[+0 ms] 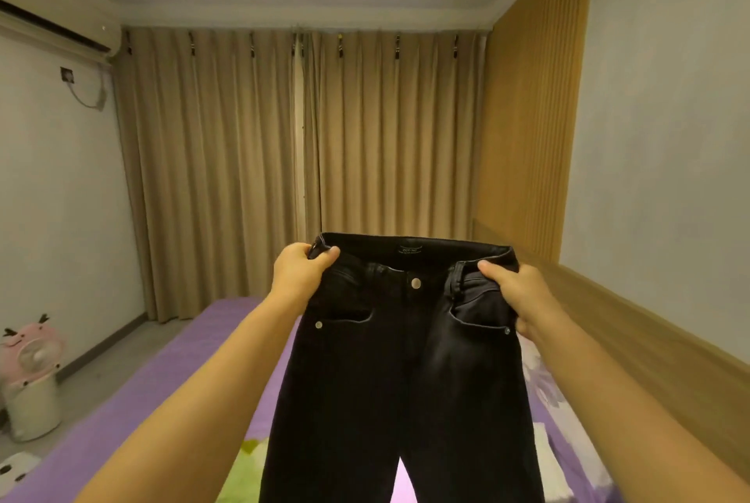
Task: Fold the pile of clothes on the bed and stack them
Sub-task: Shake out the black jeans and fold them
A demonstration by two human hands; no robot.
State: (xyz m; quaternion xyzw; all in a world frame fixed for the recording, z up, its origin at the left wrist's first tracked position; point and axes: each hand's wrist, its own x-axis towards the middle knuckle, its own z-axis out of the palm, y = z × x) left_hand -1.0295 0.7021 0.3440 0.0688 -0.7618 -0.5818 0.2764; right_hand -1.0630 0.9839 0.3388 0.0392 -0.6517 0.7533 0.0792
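Both my arms stretched out in front, holding up a pair of black jeans by the waistband, front side facing me, silver button and rivets visible, legs hanging down and splitting near the bottom edge of view. My left hand is clenched on the left corner of the waistband, thumb on top over the belt loop. My right hand is clenched on the right side of the waist, thumb pressed in by the belt loop, fingers wrapped behind the fabric. Jeans are up in the air over the bed, purple sheet, not lying on it. A light green garment sits on the bed just left of the hanging legs, partly hidden behind them. White-and-purple patterned fabric shows on the bed to the right of the jeans. On the floor at left, a pink plush-style fan. Farther back, beige curtains closed across the far wall, air conditioner high on the left wall, wood slat panel on the right.
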